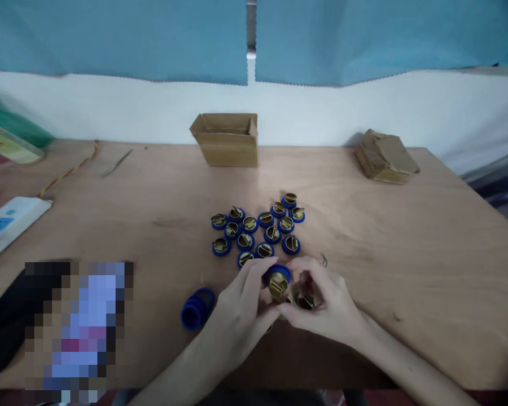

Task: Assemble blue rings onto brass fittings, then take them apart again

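Observation:
Between my two hands is a round brass-coloured badge [278, 285] with a pin bar across its back and a blue ring around its upper edge. My left hand [241, 301] pinches it from the left, and my right hand [325, 301] grips it from the right. More brass pieces [305, 300] lie partly hidden beneath my right hand. Just beyond my hands, several similar badges in blue rings [272, 234] are spread with their pin sides up. To the left of my left hand lie some loose blue rings [193, 312], stacked, with one leaning against them.
An open cardboard box [231, 149] stands near the back wall, and a crumpled cardboard box [385, 158] sits at the back right. Along the left are a white power strip [17, 223], a twisted cord [70, 169] and a pixelated blue-screened object [87, 321] on the wooden table [406, 242].

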`<state>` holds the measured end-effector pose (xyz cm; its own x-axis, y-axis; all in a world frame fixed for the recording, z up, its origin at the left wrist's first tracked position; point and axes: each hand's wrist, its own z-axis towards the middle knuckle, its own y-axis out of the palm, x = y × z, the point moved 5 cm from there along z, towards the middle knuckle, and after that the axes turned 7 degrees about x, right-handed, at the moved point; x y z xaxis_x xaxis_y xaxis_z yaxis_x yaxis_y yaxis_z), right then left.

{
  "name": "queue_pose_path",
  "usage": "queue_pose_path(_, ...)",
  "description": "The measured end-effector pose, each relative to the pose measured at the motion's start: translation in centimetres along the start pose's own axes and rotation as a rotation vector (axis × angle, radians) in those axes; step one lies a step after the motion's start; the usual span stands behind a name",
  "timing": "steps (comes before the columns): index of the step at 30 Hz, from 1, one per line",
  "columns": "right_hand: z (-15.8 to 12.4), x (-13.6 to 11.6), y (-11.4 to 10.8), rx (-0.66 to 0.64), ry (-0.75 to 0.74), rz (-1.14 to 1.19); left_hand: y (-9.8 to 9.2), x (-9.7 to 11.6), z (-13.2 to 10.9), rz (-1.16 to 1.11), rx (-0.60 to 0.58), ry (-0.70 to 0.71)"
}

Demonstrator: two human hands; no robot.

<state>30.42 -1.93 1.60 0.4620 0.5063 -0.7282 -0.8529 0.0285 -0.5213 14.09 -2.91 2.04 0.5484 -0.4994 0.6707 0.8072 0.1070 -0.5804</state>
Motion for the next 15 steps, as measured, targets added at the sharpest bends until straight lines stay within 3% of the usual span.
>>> queue_pose_path(6, -0.1, -0.4, -0.5, 0.028, -0.102, -0.018, 0.5, -0.5, -0.4, -0.133, 0.067, -0.035)
queue_pose_path(11, -0.3, -0.7, -0.7, 0.082, -0.181, -0.101, 1.0, -1.5, 0.1, -0.32, -0.029, -0.188)
queue_pose_path(15, -0.4, -1.0, -0.6, 0.13, -0.205, -0.11, 1.1, -1.7, -0.2, -0.407, -0.014, -0.233)
